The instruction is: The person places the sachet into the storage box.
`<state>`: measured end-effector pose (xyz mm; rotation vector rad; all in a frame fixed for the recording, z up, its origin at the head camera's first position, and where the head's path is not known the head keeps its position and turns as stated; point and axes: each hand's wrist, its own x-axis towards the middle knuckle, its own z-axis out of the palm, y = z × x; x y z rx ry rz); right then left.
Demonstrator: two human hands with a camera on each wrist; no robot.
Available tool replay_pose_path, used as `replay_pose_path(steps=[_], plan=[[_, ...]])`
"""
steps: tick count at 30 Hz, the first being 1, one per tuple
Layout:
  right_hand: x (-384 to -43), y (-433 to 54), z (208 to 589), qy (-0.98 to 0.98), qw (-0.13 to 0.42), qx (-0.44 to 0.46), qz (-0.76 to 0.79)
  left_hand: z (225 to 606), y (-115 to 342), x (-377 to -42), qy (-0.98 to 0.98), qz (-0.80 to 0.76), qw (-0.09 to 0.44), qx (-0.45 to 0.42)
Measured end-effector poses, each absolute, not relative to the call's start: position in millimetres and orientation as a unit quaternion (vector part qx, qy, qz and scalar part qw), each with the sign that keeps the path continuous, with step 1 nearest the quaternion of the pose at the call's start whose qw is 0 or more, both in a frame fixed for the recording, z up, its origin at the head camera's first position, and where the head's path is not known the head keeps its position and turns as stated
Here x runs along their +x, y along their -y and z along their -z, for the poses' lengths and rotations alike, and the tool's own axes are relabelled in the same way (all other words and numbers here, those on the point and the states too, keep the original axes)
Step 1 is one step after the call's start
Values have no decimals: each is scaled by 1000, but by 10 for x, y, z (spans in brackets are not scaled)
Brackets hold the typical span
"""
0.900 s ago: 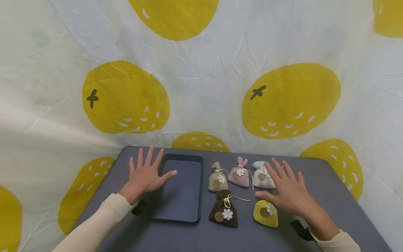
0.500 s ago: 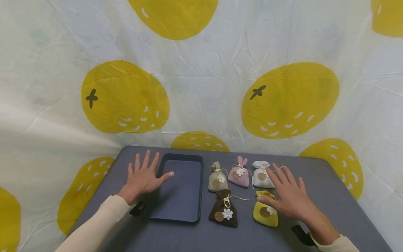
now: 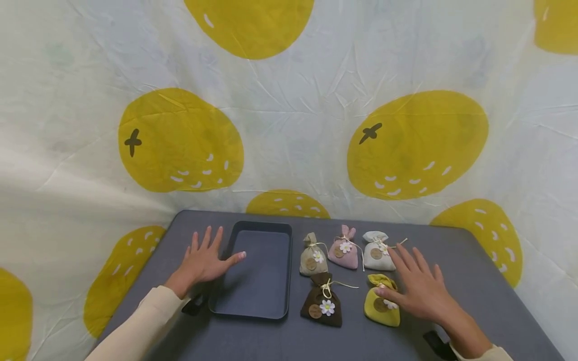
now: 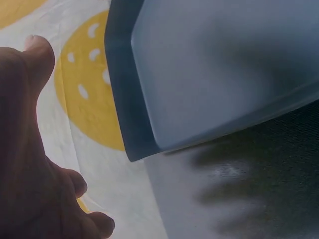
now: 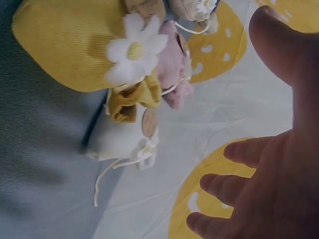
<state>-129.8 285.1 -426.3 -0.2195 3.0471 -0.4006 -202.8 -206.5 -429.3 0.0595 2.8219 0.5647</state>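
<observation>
My left hand (image 3: pixel 202 261) hovers with spread fingers over the left edge of a dark, shallow rectangular tray (image 3: pixel 289 271). Its thumb reaches above the tray's inside, and it holds nothing. Spread as well, my right hand (image 3: pixel 421 288) hangs over the right part of the table, its thumb above a yellow drawstring pouch (image 3: pixel 377 315). In the right wrist view the yellow pouch (image 5: pixel 70 40) shows a white felt flower, with the hand apart from it. A white pouch (image 3: pixel 376 258) lies just beyond the right fingertips. A dark brown pouch (image 3: pixel 311 301) lies left of the yellow one.
A beige pouch (image 3: pixel 308 259) and a pink pouch (image 3: pixel 343 255) lie in the back row beside the white one. All sit on a dark grey table (image 3: pixel 289 343). Behind the table hangs a pale curtain (image 3: pixel 293 150) with yellow fruit prints.
Both hands have drifted a little toward the near side, the left one slightly leftward and the right one slightly rightward. More of the yellow pouch's top shows. Pouches and tray have stayed put.
</observation>
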Motion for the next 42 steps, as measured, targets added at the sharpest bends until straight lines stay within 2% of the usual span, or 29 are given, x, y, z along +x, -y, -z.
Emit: replay_pose_path(steps=[15, 20, 26, 35, 42], plan=[[-1246, -2953, 4666, -987, 49, -53, 145, 4363, 2182, -2048, -931, -313, 186, 25], [-1269, -2953, 4695, -977, 88, -50, 189, 4341, 2210, -2078, -896, -380, 229, 5], [-1304, -2905, 4671, -963, 143, -6, 226, 4398, 2265, -2104, -870, -430, 241, 2], [-1300, -2869, 4739, -950, 123, 37, 286, 4497, 2307, -2127, -843, -481, 241, 4], [-1328, -2850, 4800, -923, 116, 117, 348, 4565, 2324, -2131, -831, -501, 241, -3]])
